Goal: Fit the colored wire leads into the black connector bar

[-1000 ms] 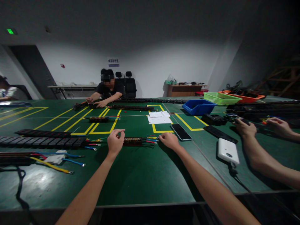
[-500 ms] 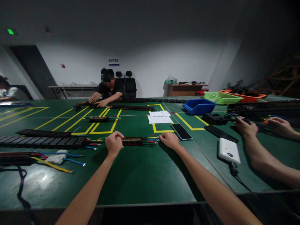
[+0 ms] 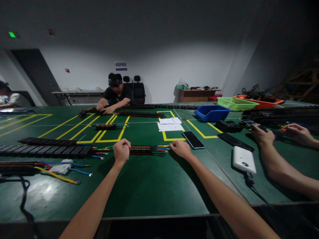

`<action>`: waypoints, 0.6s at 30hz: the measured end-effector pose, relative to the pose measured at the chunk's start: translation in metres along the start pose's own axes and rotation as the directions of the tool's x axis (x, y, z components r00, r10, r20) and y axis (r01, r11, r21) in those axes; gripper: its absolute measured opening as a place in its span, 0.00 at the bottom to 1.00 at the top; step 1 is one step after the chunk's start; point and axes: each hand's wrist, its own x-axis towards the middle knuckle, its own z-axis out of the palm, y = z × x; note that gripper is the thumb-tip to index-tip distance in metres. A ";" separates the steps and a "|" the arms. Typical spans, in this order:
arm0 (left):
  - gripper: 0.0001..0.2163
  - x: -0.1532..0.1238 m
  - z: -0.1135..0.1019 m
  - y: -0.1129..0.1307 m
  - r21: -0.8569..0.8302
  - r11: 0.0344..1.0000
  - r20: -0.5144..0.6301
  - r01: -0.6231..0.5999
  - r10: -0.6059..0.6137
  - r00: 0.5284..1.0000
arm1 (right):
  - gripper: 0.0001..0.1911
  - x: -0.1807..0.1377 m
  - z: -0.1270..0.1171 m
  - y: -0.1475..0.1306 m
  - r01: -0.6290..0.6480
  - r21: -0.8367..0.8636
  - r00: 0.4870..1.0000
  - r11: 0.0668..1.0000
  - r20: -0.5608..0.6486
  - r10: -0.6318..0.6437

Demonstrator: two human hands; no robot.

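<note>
Module (image 3: 141, 150) lying flat on table (image 3: 154, 189) between your hands. Done, far as seen: its leads (image 3: 161, 146) already carry lugs (image 3: 167, 146). Left: lug ends loose, joined to nothing visible. Your left hand (image 3: 121, 151) balled tight at module's left end, right hand (image 3: 180, 149) curled narrow just beside lugs; nothing seen in either. Versus second ago: left fingers folded in, were parted; right hand, module unmoved.

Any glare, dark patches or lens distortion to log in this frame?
Head view: whitish glare on the green table at lower left; head view: leaning door, likely wide-lens distortion; head view: shadow beside the right forearm, upper corners dim.
</note>
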 end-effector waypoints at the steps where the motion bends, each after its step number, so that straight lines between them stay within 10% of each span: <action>1: 0.08 0.000 0.000 -0.001 -0.001 1.000 -0.002 -0.009 0.009 1.000 | 0.21 0.000 0.000 0.000 0.002 0.002 1.000 1.000 -0.002 -0.002; 18: 0.08 0.001 0.005 -0.006 0.033 0.998 -0.002 -0.049 0.049 0.999 | 0.21 0.002 0.007 0.004 0.020 -0.002 0.999 1.000 -0.036 -0.020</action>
